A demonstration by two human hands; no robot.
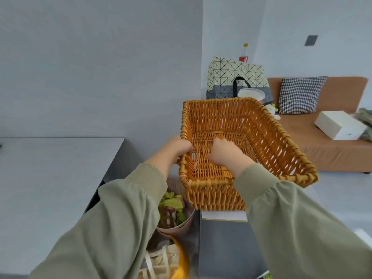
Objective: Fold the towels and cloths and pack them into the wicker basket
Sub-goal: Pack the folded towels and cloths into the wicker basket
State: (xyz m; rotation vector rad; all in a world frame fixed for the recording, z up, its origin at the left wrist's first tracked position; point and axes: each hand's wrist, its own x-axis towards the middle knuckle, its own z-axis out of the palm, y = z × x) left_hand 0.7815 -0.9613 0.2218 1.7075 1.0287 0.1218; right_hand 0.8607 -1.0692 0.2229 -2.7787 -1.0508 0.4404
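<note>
Head view: a person in green sleeves holds an empty wicker basket in front of the chest, its open mouth tipped toward the camera and its right side riding higher than its left.

The left hand grips the left rim near the front corner, with the fingers wrapped over the edge. The right hand reaches over the front rim into the basket with its fingers curled down against the woven floor. Whether they hook the weave or only press on it cannot be told.

The basket's long axis appears to run away from the person, slanting a little to the right.

A grey tabletop lies to the left of the basket and lower, on the left hand's side, so that hand is the nearer one for setting the basket down there.

Directly below the basket's left front corner, between the two forearms, green and brown cloths sit bunched and unfolded in a pink bin. No cloth is in the basket yet.
</note>
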